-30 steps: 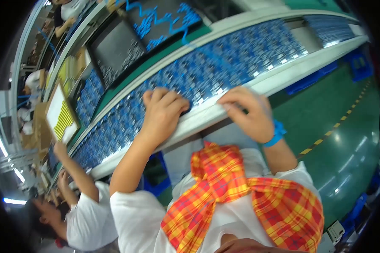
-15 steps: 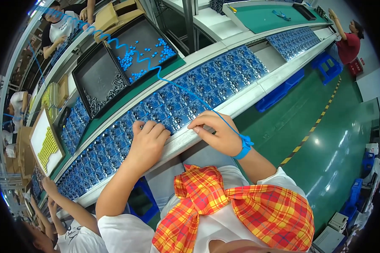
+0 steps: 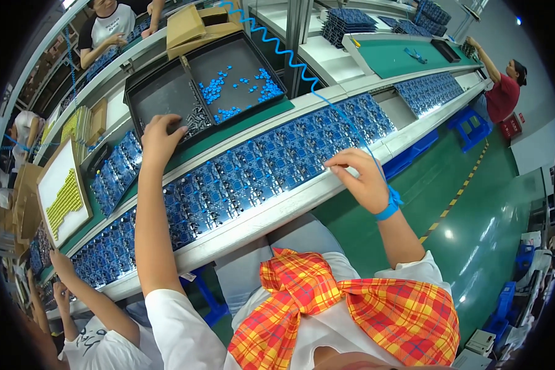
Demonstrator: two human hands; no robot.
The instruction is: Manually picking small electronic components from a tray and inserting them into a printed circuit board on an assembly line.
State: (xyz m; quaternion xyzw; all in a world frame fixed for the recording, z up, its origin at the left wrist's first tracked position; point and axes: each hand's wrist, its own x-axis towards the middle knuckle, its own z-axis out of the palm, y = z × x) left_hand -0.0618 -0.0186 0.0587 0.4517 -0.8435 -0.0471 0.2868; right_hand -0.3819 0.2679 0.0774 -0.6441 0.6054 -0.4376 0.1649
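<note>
My left hand [image 3: 160, 140] reaches over the near edge of the left compartment of a black tray [image 3: 143, 83]. Its fingers are curled, with a gap between thumb and forefinger, close to a heap of small dark cylindrical components [image 3: 198, 118]. My right hand [image 3: 365, 182] hovers at the near rail of the line, thumb and forefinger pinched together; whatever lies between the tips is too small to make out. A blue wrist strap [image 3: 388, 206] with a coiled cord circles my right wrist. Below both hands runs a long row of blue circuit boards [image 3: 259, 163] fitted with small parts.
Small blue disc-shaped components [image 3: 266, 86] fill part of the right compartment. A cardboard box [image 3: 194, 31] stands behind. At left are a white board with yellow parts [image 3: 65, 197] and more circuit boards [image 3: 118, 169]. Co-workers sit at left and across; a person in red [image 3: 504, 92] stands far right.
My left hand has moved from the circuit boards up and left to the tray of dark components. My right hand has shifted right along the rail, and the view has turned slightly.
</note>
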